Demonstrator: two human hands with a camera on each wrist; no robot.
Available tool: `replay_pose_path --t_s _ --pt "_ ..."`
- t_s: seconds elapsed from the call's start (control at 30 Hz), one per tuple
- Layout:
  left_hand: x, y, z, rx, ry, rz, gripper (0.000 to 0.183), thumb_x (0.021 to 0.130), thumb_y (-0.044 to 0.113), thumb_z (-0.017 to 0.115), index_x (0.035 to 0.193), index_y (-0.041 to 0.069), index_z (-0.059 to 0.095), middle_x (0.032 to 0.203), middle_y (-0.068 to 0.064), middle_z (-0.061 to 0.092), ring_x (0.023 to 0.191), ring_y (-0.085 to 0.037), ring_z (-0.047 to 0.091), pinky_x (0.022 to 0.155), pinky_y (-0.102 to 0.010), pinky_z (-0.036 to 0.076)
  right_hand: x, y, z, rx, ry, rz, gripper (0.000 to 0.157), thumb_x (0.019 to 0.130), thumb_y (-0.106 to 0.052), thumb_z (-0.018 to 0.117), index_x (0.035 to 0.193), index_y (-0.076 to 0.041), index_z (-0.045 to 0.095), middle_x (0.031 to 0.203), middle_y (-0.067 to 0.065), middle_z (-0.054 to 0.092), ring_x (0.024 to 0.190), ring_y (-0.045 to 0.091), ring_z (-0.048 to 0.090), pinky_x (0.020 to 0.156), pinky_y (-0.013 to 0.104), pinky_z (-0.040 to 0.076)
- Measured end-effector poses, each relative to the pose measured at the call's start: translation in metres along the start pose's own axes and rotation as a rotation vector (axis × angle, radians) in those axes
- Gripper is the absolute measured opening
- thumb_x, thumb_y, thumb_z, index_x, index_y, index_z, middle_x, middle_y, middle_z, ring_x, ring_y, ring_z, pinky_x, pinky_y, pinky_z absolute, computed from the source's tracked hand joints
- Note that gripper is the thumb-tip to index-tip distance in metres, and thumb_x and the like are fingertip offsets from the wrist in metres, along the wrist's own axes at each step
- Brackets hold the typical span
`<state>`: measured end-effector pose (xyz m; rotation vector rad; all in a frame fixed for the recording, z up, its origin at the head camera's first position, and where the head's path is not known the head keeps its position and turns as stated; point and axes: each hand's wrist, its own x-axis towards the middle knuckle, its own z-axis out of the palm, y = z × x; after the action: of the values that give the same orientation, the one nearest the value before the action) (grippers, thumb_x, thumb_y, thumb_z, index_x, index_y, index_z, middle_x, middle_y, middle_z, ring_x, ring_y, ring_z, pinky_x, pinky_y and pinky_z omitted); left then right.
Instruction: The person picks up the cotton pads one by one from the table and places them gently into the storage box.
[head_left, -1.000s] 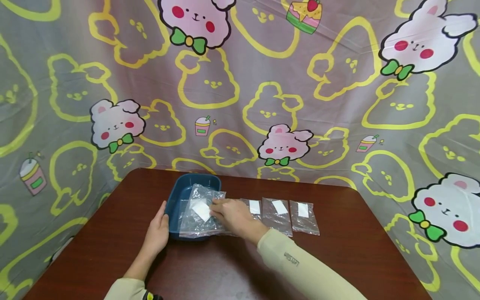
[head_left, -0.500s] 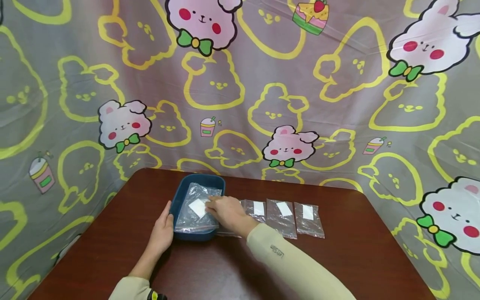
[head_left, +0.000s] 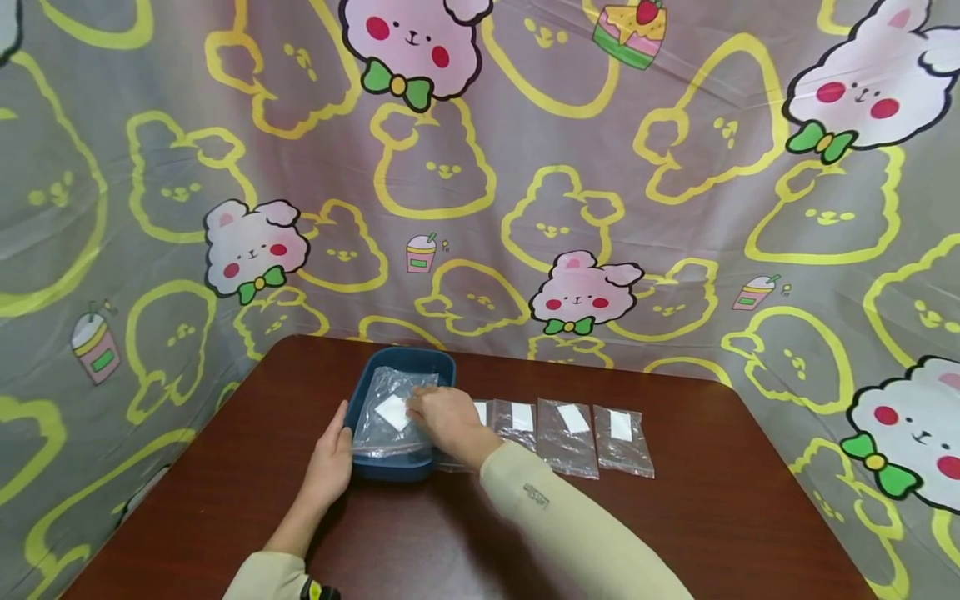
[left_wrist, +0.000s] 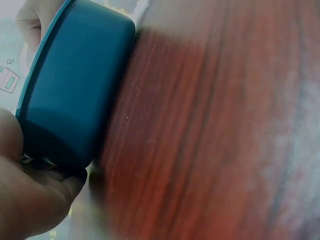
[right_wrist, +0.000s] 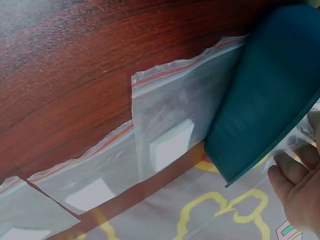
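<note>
A deep-blue plastic bin (head_left: 393,471) stands at the left of the table. My left hand (head_left: 330,462) grips its left side; in the left wrist view the fingers reach round the end wall of the bin (left_wrist: 75,85). Inside the bin lies a clear zip bag (head_left: 375,433) with a white rectangular piece (head_left: 393,412) in it. My right hand (head_left: 450,421) reaches over the bin's right rim and pinches the bag by its right side. Some clear film shows beside the fingers (right_wrist: 285,175) in the right wrist view.
Several more zip bags lie in a row right of the bin, among them a large one (head_left: 567,454) and the far-right one (head_left: 626,454); each shows a white piece. The nearest bag (right_wrist: 200,95) lies against the bin's wall. A patterned curtain (head_left: 480,350) hangs behind the table (head_left: 675,517).
My right hand has moved the zip bag left and down, from over the bin's right rim to inside it. The left hand has kept its hold on the bin.
</note>
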<state>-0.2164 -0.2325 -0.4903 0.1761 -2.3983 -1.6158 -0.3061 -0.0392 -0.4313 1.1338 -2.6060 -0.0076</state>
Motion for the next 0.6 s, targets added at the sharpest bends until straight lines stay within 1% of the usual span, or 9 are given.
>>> replay_pose_path --t_s 0.13,0.33,0.5,0.6 --pt "0.000 -0.001 0.000 -0.001 -0.002 -0.004 0.054 0.108 0.006 0.033 0.160 0.003 0.018 0.163 -0.022 0.020 0.149 -0.038 0.016 0.121 -0.053 0.014 0.004 0.000 0.001 -0.018 -0.010 0.025 0.022 0.101 -0.037 0.060 0.115 -0.029 0.075 0.130 -0.010 0.066 0.104 0.017 0.068 0.074 0.032 0.058" --pt "0.001 0.000 0.001 0.007 -0.013 -0.006 0.054 0.109 0.007 0.033 0.160 0.002 0.017 0.164 -0.021 0.018 0.150 -0.038 0.015 0.120 -0.054 0.014 0.009 0.001 -0.001 -0.009 -0.044 0.075 0.022 0.101 -0.038 0.060 0.115 -0.031 0.075 0.133 -0.010 0.065 0.104 0.017 0.068 0.076 0.032 0.057" --pt "0.001 0.002 0.000 0.008 -0.005 -0.003 0.054 0.108 0.006 0.033 0.160 0.002 0.017 0.163 -0.021 0.019 0.149 -0.038 0.015 0.120 -0.054 0.014 0.011 0.000 -0.001 -0.023 -0.055 0.077 0.019 0.101 -0.038 0.060 0.107 -0.029 0.076 0.124 -0.011 0.068 0.098 0.017 0.067 0.074 0.033 0.057" --pt "0.000 0.002 0.000 0.008 -0.004 -0.008 0.054 0.108 0.006 0.033 0.160 0.002 0.017 0.163 -0.022 0.019 0.149 -0.038 0.015 0.120 -0.054 0.013 0.012 -0.001 0.001 -0.027 -0.061 0.082 0.019 0.101 -0.037 0.060 0.106 -0.028 0.076 0.121 -0.010 0.068 0.097 0.017 0.067 0.073 0.033 0.057"
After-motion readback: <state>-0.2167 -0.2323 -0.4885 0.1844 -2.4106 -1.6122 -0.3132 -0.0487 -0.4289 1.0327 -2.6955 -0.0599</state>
